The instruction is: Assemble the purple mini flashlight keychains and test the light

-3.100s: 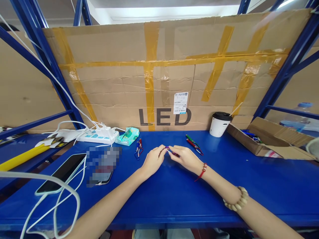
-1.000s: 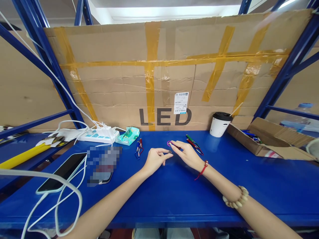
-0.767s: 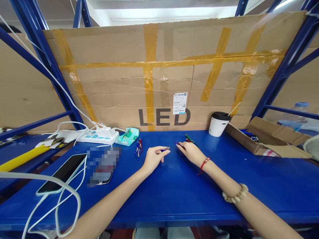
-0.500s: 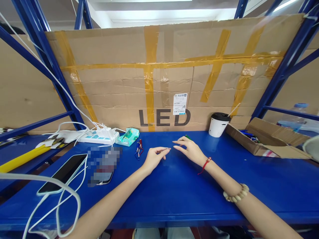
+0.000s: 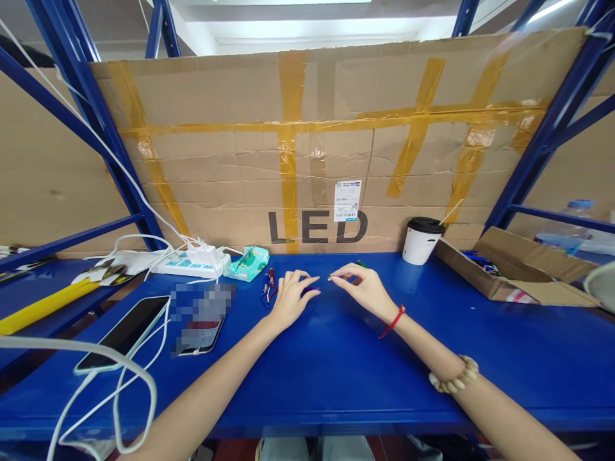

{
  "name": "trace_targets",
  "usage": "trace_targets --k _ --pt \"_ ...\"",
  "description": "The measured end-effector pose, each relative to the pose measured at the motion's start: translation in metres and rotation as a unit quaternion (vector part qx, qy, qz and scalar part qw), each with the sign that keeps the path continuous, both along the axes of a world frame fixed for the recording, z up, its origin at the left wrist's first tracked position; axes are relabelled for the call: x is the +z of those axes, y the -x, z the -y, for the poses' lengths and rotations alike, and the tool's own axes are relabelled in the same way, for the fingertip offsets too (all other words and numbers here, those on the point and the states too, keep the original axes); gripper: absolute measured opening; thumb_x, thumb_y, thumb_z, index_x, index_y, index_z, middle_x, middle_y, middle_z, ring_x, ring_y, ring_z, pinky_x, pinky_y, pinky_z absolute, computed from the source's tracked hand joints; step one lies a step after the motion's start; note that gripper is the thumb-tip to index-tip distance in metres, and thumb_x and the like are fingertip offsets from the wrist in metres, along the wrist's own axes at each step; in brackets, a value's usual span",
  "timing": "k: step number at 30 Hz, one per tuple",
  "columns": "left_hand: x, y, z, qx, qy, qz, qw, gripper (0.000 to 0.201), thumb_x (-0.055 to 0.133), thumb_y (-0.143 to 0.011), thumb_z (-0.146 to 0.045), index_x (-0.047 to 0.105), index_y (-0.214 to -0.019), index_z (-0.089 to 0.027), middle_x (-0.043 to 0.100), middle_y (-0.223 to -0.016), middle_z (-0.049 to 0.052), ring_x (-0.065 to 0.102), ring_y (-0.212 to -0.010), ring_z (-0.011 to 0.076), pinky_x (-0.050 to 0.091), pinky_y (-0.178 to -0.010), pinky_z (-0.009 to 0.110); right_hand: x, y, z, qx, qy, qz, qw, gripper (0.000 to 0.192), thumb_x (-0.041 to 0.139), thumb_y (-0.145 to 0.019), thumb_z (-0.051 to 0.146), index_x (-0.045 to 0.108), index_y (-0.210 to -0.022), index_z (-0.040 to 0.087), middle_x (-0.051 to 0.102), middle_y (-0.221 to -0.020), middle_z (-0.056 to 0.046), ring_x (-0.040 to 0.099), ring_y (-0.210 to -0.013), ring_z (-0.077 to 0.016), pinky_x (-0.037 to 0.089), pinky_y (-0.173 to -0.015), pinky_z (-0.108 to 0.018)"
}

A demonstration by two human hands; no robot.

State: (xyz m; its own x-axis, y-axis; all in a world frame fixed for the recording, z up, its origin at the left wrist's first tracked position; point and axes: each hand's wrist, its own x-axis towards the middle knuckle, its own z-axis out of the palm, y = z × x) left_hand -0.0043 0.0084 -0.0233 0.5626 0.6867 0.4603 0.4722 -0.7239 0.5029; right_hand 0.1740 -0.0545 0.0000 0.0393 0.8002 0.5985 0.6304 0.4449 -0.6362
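My left hand [image 5: 289, 296] rests on the blue table [image 5: 336, 371] with its fingers curled over a small dark purple tube [image 5: 311, 290]. My right hand [image 5: 361, 288] is just to its right, thumb and forefinger pinched on a tiny metal piece [image 5: 331, 277]. The two hands are a few centimetres apart. A green pen-like light [image 5: 361, 263] pokes out behind my right hand; the rest of it is hidden. Two small keychain lights [image 5: 268, 285], red and blue, lie left of my left hand.
A lidded paper cup [image 5: 423, 240] stands at the back right beside an open cardboard box [image 5: 509, 272]. A tissue pack [image 5: 248, 261], a power strip [image 5: 189, 261], white cables [image 5: 115, 378] and a phone [image 5: 122, 331] lie at the left. A taped cardboard sheet [image 5: 327, 147] walls the back.
My right hand carried a purple-ringed piece back toward the pens, left it there, and returned to my left hand. It now pinches a tiny piece, and my left hand has curled over the tube.
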Motion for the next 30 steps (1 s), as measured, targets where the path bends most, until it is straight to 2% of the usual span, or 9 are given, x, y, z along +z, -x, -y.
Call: trace_targets --k 2,6,11,16,19,23,30 --pt "-0.003 0.003 -0.004 0.004 -0.051 -0.076 0.996 0.032 0.051 -0.082 -0.031 0.056 -0.114 -0.026 0.053 -0.109 0.005 0.041 -0.101 0.0230 0.032 -0.085 0.037 0.001 -0.001 -0.001 -0.037 0.009 -0.004 0.999 0.018 0.059 -0.075 0.033 0.069 -0.078 0.019 0.068 -0.082 -0.004 0.061 -0.071 -0.0152 0.048 -0.060 -0.026" --pt "-0.006 0.005 -0.008 0.013 -0.052 -0.135 0.989 0.026 0.044 -0.086 -0.029 0.059 -0.106 -0.024 0.053 -0.099 0.006 0.044 -0.093 0.0215 0.036 -0.077 0.034 -0.001 -0.003 -0.001 -0.063 0.021 -0.017 0.998 0.019 0.059 -0.073 0.034 0.070 -0.077 0.018 0.070 -0.079 -0.004 0.063 -0.069 -0.0170 0.050 -0.060 -0.027" --pt "-0.007 0.004 -0.008 -0.015 -0.025 -0.087 0.996 0.017 0.044 -0.085 -0.021 0.059 -0.093 -0.019 0.055 -0.092 0.006 0.047 -0.088 0.0200 0.037 -0.080 0.033 0.000 -0.004 -0.001 -0.057 0.016 -0.032 0.998 0.021 0.059 -0.072 0.035 0.070 -0.076 0.018 0.070 -0.075 -0.005 0.063 -0.064 -0.0174 0.051 -0.056 -0.027" --pt "-0.006 0.001 -0.007 -0.066 0.008 0.037 0.997 0.014 0.039 -0.085 -0.014 0.051 -0.092 -0.017 0.052 -0.090 0.006 0.050 -0.088 0.0172 0.039 -0.083 0.031 0.001 -0.006 -0.001 -0.068 0.025 -0.038 0.997 0.020 0.061 -0.072 0.033 0.070 -0.077 0.017 0.069 -0.078 -0.005 0.063 -0.065 -0.0170 0.050 -0.056 -0.026" --pt "-0.004 0.000 -0.003 -0.092 0.030 0.077 0.992 0.011 0.038 -0.085 -0.014 0.045 -0.093 -0.018 0.053 -0.093 0.005 0.051 -0.089 0.0161 0.039 -0.083 0.030 0.003 -0.004 0.001 -0.062 0.020 -0.023 0.998 0.018 0.060 -0.073 0.032 0.069 -0.076 0.018 0.069 -0.078 -0.004 0.062 -0.066 -0.0160 0.049 -0.057 -0.025" --pt "0.001 -0.001 0.007 -0.114 0.050 0.066 0.990 0.013 0.036 -0.086 -0.016 0.041 -0.098 -0.020 0.055 -0.096 0.005 0.053 -0.093 0.0162 0.038 -0.084 0.030 0.007 0.001 0.007 -0.013 0.012 -0.001 1.000 0.017 0.058 -0.076 0.032 0.069 -0.078 0.020 0.068 -0.081 -0.003 0.061 -0.071 -0.0146 0.046 -0.055 -0.023" --pt "0.006 -0.001 0.017 -0.106 0.006 0.012 0.994 0.017 0.035 -0.087 -0.014 0.043 -0.100 -0.021 0.056 -0.101 0.003 0.053 -0.095 0.0156 0.035 -0.089 0.031 0.006 0.001 0.007 0.026 0.011 0.019 0.999 0.013 0.061 -0.075 0.032 0.068 -0.072 0.021 0.066 -0.076 -0.001 0.060 -0.073 -0.0145 0.045 -0.058 -0.023"
